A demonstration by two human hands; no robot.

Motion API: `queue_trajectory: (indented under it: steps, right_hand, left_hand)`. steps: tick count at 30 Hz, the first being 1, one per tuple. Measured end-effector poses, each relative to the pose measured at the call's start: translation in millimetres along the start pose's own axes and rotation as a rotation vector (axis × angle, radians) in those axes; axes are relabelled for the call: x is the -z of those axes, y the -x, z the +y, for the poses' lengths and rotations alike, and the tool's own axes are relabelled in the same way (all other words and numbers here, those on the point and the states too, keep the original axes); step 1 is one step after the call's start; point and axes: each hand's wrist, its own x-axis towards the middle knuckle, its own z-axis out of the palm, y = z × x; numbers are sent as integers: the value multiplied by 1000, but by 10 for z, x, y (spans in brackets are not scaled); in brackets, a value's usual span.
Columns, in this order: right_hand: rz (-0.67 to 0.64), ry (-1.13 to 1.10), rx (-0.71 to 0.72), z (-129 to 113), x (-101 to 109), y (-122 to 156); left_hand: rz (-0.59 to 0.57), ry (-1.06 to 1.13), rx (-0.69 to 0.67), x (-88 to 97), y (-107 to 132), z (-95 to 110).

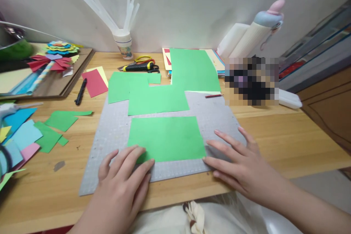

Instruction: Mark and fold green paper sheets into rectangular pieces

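Observation:
A green paper rectangle (pixel 167 137) lies on a grey cutting mat (pixel 115 128) at the near edge of the wooden desk. My left hand (pixel 123 179) rests flat with fingers stretched out, its fingertips on the sheet's near left corner. My right hand (pixel 238 161) lies open on the mat, fingers spread, fingertips touching the sheet's near right corner. Neither hand holds anything.
More green sheets (pixel 153 95) overlap at the mat's far side. Scissors and a cutter (pixel 141 65) lie near a cup of plastic strips (pixel 124 45). A black pen (pixel 80 91), red paper (pixel 94 82), coloured scraps (pixel 24 135) and paper flowers (pixel 57 55) sit left. A bottle (pixel 263 25) stands back right.

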Motion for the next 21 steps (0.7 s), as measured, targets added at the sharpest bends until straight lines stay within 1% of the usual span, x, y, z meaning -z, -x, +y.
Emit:
queue_trajectory:
  steps: [2, 5, 8, 11, 13, 15, 17, 19, 21]
  right_hand:
    - [1, -8, -14, 35, 45, 38]
    - [41, -50, -63, 4, 74, 61]
    - [98, -117, -159, -145, 30, 52]
    - [61, -152, -183, -334, -76, 28]
    - [70, -175, -222, -429, -151, 13]
    - [124, -204, -272, -481, -207, 2]
    - [164, -222, -285, -497, -234, -5]
    - [172, -234, -290, -492, -240, -7]
    - [166, -244, -295, -482, -237, -6]
  left_hand:
    - [24, 36, -1, -3, -46, 35]
    - [-11, 37, -24, -13, -111, 61]
    - [-102, -44, -76, -23, -175, 66]
    - [-230, -108, -205, -33, -244, 73]
    - [-287, -109, -271, -49, -286, 77]
    - [-307, -100, -306, -70, -320, 71]
    - [-292, -98, -320, -83, -341, 49]
    - [-274, -98, -312, -77, -344, 10]
    - [-282, -100, -299, -52, -326, -42]
